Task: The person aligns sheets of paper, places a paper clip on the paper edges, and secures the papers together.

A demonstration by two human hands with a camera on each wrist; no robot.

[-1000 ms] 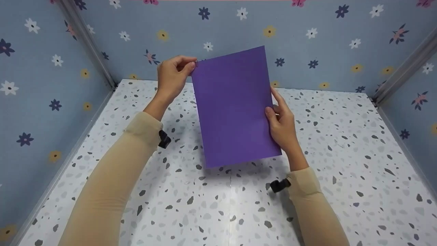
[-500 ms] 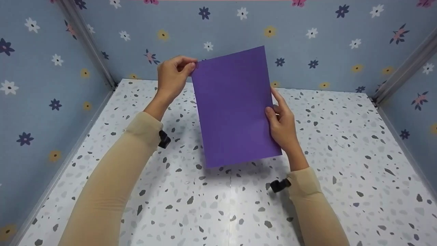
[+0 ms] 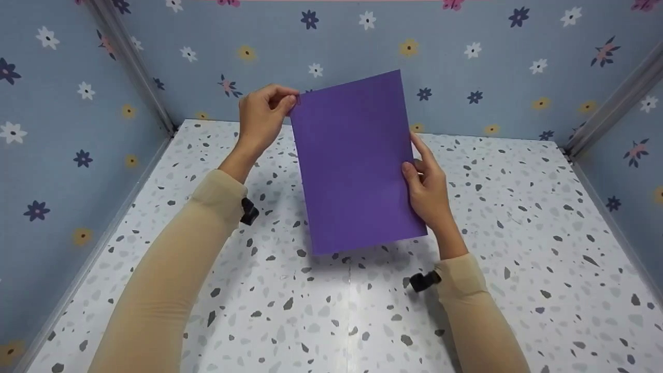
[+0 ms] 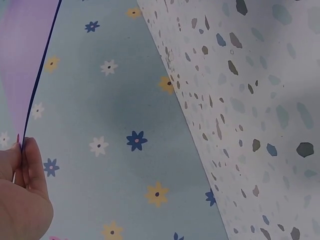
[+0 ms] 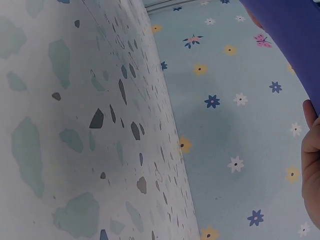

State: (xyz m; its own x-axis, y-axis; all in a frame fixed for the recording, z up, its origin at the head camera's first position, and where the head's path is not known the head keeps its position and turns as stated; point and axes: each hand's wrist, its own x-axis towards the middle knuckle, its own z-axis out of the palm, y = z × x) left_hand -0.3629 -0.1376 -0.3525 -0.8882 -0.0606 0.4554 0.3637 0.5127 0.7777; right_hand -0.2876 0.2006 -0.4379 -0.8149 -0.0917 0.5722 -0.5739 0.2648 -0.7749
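Observation:
A purple sheet of paper is held up, slightly tilted, above the speckled table in the head view. At its top left corner my left hand pinches a small paper clip between thumb and index finger; most of the clip is hidden by the fingertips. The left wrist view catches the clip's reddish loop at the sheet's corner. My right hand grips the sheet's right edge, thumb in front and the other fingers behind. The right wrist view has only part of the right hand beside the purple paper.
The white table with grey speckles spreads below both hands. Behind it stands a blue wall with printed flowers, and similar panels rise at left and right. Small black wrist cameras sit at both beige sleeves.

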